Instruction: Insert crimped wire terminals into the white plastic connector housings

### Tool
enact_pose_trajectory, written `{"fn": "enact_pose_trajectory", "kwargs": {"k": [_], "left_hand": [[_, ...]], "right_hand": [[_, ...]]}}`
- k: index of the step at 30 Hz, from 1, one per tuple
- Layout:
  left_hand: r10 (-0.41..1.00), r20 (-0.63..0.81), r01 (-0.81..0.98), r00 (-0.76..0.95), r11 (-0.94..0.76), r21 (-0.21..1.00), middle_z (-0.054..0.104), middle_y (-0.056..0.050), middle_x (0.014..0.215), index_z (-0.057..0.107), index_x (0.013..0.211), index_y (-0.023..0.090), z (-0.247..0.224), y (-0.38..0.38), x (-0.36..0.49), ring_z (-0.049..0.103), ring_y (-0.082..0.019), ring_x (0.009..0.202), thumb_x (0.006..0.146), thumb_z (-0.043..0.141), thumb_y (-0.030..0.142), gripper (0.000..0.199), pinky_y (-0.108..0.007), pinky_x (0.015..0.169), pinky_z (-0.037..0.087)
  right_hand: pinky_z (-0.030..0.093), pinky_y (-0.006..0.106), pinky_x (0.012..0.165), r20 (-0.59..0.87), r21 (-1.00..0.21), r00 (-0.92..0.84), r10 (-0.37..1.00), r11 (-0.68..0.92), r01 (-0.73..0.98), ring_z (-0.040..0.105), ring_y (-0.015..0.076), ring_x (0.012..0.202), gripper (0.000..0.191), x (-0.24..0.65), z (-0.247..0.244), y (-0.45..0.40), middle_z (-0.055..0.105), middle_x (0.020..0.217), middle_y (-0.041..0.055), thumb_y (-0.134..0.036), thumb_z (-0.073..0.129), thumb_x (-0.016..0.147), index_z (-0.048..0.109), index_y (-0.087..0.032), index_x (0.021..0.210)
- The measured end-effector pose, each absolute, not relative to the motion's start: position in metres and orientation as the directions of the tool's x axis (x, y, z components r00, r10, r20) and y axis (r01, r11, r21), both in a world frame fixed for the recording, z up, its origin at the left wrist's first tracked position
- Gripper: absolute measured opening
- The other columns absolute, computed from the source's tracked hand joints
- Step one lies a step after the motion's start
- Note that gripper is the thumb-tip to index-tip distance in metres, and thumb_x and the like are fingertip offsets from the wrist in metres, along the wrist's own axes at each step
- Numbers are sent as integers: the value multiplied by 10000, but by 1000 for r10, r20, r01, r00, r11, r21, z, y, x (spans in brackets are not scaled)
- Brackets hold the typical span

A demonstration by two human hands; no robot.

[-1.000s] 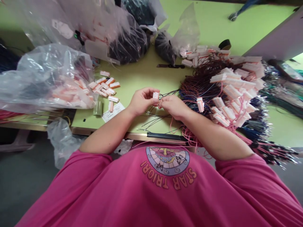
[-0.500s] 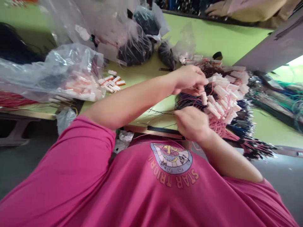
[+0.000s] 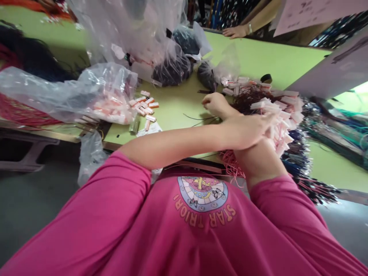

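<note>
Left hand (image 3: 251,128) lies across right forearm (image 3: 260,159), at white connectors (image 3: 291,101) heaped on the surface (image 3: 178,103), right side; fingers blurred, grip cannot be told. Right hand (image 3: 217,104) beside brown wires (image 3: 247,97): fingers curled, pinch cannot be told.

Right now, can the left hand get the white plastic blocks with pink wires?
Probably yes: the left hand stretches over the bare right forearm, up to the white plastic blocks with pink wires. That forearm lies beneath, so it shouldn't block the way. Blur hides whether the hand touches them.
</note>
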State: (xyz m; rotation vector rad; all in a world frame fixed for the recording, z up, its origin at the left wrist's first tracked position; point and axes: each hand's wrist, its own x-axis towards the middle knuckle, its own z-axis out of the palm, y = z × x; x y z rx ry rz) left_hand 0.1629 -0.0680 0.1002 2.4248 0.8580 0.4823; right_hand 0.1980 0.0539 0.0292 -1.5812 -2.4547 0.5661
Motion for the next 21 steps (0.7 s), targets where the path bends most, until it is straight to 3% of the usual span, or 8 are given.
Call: {"fn": "enact_pose_trajectory", "kwargs": {"k": [1, 2, 5, 7, 10, 12, 15, 21], "left_hand": [[660, 226, 495, 716, -709, 502, 711, -130, 1235, 483, 1513, 148, 100, -66, 135, 673, -267, 1114, 934, 574, 168, 586, -387, 1004, 492], [719, 244, 576, 651, -677, 458, 708, -121, 1236, 499, 1503, 181, 97, -62, 102, 664, -277, 1128, 942, 541, 159, 563, -412, 1021, 480], [888, 221, 812, 403, -458, 361, 679, -145, 1260, 662, 1314, 181, 72, -46, -7, 601, -334, 1202, 911, 526, 126, 429, -489, 1078, 420], [941, 54, 899, 335, -336, 282, 669, -172, 1270, 711, 1206, 174, 44, -37, -69, 548, -392, 1260, 860, 600, 138, 365, -548, 1106, 371], [937, -107, 926, 333, -304, 225, 637, -150, 1350, 726, 1116, 204, 1, -33, -123, 456, -421, 1340, 787, 672, 121, 344, -577, 1138, 305], [929, -141, 927, 342, -309, 214, 639, -140, 1342, 712, 1141, 214, -18, -34, -134, 462, -405, 1311, 824, 646, 143, 331, -560, 1108, 328], [919, -161, 922, 359, -323, 214, 670, -147, 1189, 713, 1068, 199, -30, -34, -133, 503, -385, 1207, 865, 587, 161, 242, -519, 1025, 378], [925, -56, 848, 376, -319, 424, 557, -58, 881, 641, 851, 243, -27, -27, -145, 451, -300, 1127, 902, 607, 284, 74, -498, 1079, 330]], "right_hand": [[501, 286, 900, -49, -440, -408, 912, 347, 828, 673, 154, 911, 347, 211, 29, 56, 758, 1052, 104, -128, 504, 869, 743, -102, 1120], [512, 292, 880, -29, -484, -388, 921, 326, 812, 675, 149, 877, 357, 221, 29, 57, 756, 1031, 96, -148, 491, 882, 737, -103, 1136], [542, 347, 846, 55, -569, -311, 949, 286, 771, 688, 181, 856, 369, 236, 31, 53, 746, 981, 104, -142, 489, 884, 723, -103, 1166], [545, 413, 864, 85, -487, -278, 957, 283, 826, 696, 241, 914, 346, 237, 34, 49, 741, 960, 133, -130, 522, 856, 749, -101, 1116], [520, 523, 915, -43, -192, -287, 957, 274, 942, 691, 353, 1007, 249, 236, 35, 43, 733, 961, 198, -127, 597, 803, 794, -91, 952], [510, 554, 926, -148, -92, -280, 949, 269, 959, 693, 386, 1023, 230, 237, 34, 41, 729, 955, 216, -137, 610, 805, 801, -92, 928], [522, 528, 897, -201, -56, -338, 920, 333, 941, 693, 365, 987, 244, 239, 31, 38, 726, 909, 195, -144, 615, 795, 812, -125, 938], [513, 495, 846, -206, 43, -368, 907, 384, 922, 662, 346, 942, 273, 238, 30, 34, 710, 833, 178, -61, 632, 701, 810, -119, 899]]}}
